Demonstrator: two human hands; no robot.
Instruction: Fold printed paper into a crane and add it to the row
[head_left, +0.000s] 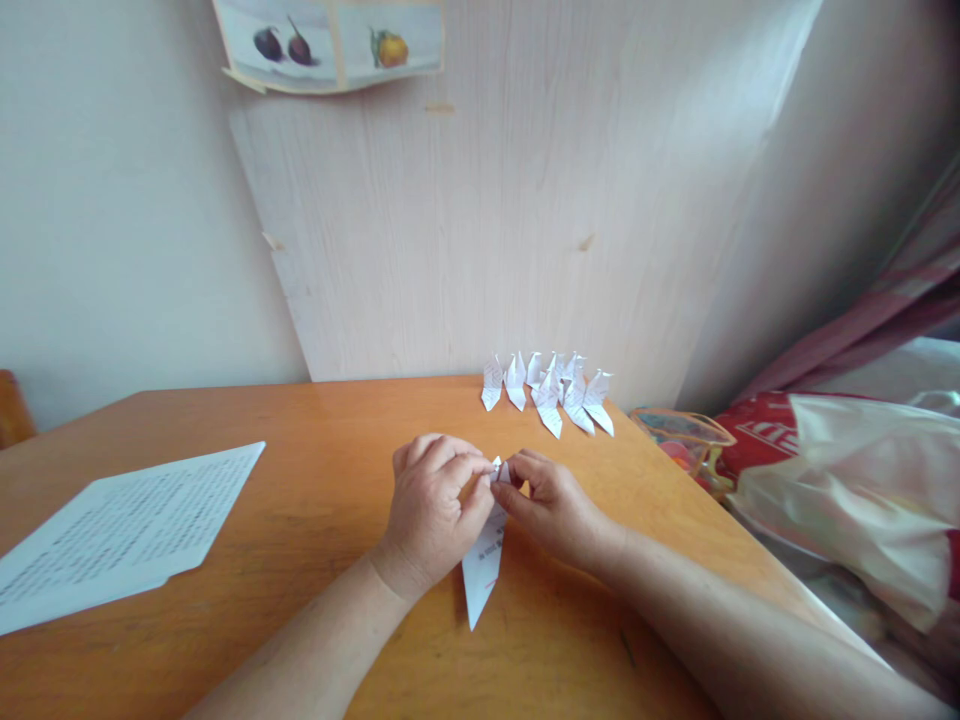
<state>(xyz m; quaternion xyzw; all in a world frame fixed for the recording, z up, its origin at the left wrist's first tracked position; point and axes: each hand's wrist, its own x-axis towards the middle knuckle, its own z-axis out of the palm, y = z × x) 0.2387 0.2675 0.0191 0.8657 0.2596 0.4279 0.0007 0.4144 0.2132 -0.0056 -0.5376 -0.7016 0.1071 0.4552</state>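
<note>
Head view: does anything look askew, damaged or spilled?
The fruit print at top left looks loose: its lower edge curls, and tape-like scraps on the panel hold nothing visible. Nothing looks spilled on the table; the folded paper in the left hand and right hand shows no visible tear.

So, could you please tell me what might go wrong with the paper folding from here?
The left hand and right hand pinch the folded paper near its narrow top, so uneven pressure might tear it or crease it crookedly.

The paper figures stand close together near the edge of the table; a bump could topple several or knock one off.
</note>
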